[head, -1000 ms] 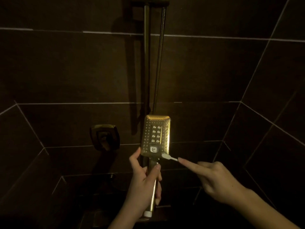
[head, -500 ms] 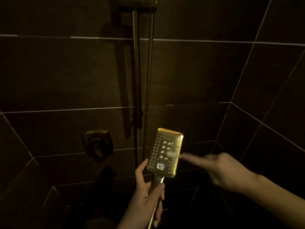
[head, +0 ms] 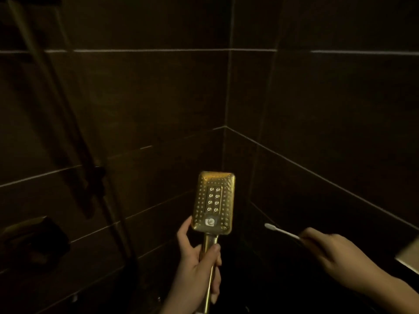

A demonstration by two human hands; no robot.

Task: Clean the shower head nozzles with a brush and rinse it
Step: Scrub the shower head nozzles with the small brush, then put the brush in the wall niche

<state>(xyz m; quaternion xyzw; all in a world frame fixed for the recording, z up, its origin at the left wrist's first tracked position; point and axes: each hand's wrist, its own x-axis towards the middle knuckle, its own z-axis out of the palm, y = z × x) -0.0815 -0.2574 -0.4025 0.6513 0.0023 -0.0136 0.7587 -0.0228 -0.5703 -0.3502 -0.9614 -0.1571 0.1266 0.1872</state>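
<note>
Against dark corner tiles (head: pixel 158 98): left hand (head: pixel 197 266) clamped on shower head (head: pixel 213 202) handle, nozzles turned up for access; right hand (head: pixel 335 252) pinching brush (head: pixel 281 231), clear of it.

Dim, warm light in a dark tiled corner

Light falls from our side, catching the shower head (head: pixel 212 203) with a yellow gleam; the tiles (head: pixel 147 98) stay nearly black, grout lines faint. The right hand (head: pixel 335 252) is smeared with motion blur, the rail (head: pixel 56 91) lost in shadow, lines bowing toward the edges
</note>
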